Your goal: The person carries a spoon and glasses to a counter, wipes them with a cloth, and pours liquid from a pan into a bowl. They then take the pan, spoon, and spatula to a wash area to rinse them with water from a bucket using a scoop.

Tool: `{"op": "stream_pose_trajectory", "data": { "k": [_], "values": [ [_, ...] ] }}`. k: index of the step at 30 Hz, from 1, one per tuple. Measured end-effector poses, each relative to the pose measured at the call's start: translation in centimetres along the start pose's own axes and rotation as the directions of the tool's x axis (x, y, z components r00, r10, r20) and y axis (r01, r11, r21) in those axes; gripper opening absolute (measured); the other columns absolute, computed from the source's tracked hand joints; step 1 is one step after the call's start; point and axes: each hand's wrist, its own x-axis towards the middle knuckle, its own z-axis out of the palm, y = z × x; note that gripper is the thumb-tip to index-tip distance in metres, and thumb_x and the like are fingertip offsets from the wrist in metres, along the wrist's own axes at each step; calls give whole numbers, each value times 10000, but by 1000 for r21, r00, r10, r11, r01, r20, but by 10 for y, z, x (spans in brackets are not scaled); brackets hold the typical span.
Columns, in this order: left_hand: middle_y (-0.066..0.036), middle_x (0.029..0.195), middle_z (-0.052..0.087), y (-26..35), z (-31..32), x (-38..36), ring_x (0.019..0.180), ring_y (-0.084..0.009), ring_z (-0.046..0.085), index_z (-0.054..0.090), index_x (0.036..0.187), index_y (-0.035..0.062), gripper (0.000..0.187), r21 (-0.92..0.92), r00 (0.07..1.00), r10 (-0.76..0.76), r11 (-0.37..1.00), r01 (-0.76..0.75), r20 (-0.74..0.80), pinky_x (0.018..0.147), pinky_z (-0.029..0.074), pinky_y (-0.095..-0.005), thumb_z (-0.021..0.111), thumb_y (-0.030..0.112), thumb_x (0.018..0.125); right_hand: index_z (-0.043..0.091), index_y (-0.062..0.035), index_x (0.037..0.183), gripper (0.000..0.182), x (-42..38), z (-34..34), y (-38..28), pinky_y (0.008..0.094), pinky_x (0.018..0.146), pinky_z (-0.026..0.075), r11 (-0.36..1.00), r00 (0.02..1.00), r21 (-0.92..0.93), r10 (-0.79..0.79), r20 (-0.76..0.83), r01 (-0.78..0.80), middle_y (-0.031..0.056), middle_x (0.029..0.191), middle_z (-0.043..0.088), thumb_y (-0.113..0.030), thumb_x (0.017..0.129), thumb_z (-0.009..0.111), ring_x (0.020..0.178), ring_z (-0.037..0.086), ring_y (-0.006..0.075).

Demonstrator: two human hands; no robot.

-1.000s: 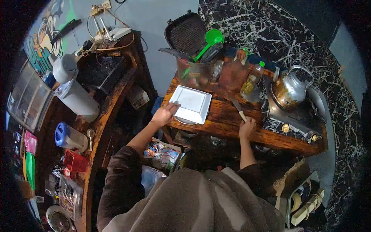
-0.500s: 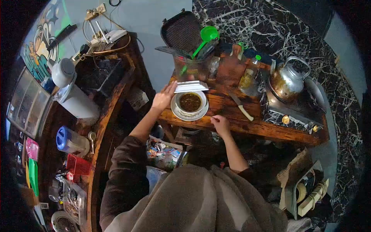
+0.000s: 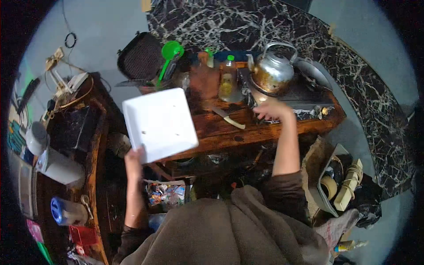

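My left hand [image 3: 134, 161] is closed on the lower left corner of a white square tray [image 3: 161, 121]. A few small dark specks mark the tray's face, which is tilted towards me. The bowl of dark liquid on its saucer is hidden, apparently behind the tray. My right hand [image 3: 274, 110] is in the air near the stove's front edge, holding nothing, its fingers loosely apart and slightly blurred. A knife [image 3: 232, 121] with a cream handle lies on the wooden table [image 3: 207, 143] between my hands.
A metal kettle [image 3: 271, 73] stands on the stove [image 3: 304, 95] at the right. Behind the tray are a green ladle [image 3: 171, 51] and a black grill pan [image 3: 140, 55]. A green-capped bottle [image 3: 226, 84] stands mid-table. Left is a side counter with a blue-lidded jug [image 3: 68, 212].
My left hand has lifted and turned the tray, bringing it nearer, and the bowl is covered from view. My right hand has moved right towards the stove and opened. The view has swung right.
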Motion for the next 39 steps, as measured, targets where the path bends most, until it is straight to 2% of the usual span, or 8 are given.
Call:
{"op": "stream_pose_trajectory", "data": {
  "k": [10,14,16,21,29,36,38,39],
  "values": [
    [-86,975,502,-87,183,-48,895,-207,475,463,1034,28,364,-216,593,-472,633,743,652,712,422,-367,474,294,786,516,-21,715,237,-2,-188,110,244,391,403,678,703,202,704,96,-707,114,609,572,-247,739,586,400,470,129],
    [-94,986,504,-67,202,-41,865,-219,502,466,1031,29,332,-199,630,-540,650,733,558,686,438,-364,426,269,806,528,-31,704,230,33,-258,291,265,388,402,421,785,665,386,484,-617,116,589,560,-254,761,540,401,484,147],
    [-96,983,497,-83,214,-30,843,-225,511,441,1047,27,337,-178,624,-542,657,732,563,683,447,-364,432,261,805,534,-18,713,259,15,-226,270,295,383,402,680,550,715,663,-508,-160,106,562,541,-262,782,482,412,506,174],
    [-127,1016,458,-83,226,-25,882,-250,497,369,1098,30,381,-527,697,-435,457,717,570,752,434,-394,443,263,806,225,-121,1275,562,63,-258,354,366,931,242,382,745,857,667,4,-346,103,1247,320,-261,804,499,1098,349,204],
    [-121,1090,432,-42,240,-18,961,-232,464,355,1125,42,371,-485,604,-489,360,797,629,827,401,-365,401,229,809,514,40,781,239,142,-224,352,343,380,458,781,352,612,543,-762,122,124,586,493,-178,788,419,486,547,257],
    [-159,1093,462,254,881,-47,1066,-223,409,421,1108,32,406,-234,374,-26,-820,522,927,875,351,-416,365,331,840,416,12,1129,365,153,-258,360,413,682,452,219,454,841,760,-465,494,178,998,505,-235,866,365,881,496,291],
    [-144,1127,446,245,886,-28,993,-237,457,429,1076,-19,405,-36,113,-30,-998,55,993,846,376,-411,397,314,849,424,16,1120,386,154,-260,360,418,685,449,179,419,771,753,-508,611,172,1001,504,-268,868,355,864,499,288],
    [-135,1099,467,249,893,-30,987,-227,465,453,1052,-15,393,-55,211,35,-912,406,977,813,409,-386,441,310,831,450,28,1079,389,155,-260,364,404,684,444,149,460,761,719,-522,631,157,985,508,-285,857,385,850,497,272]
  ]
}}
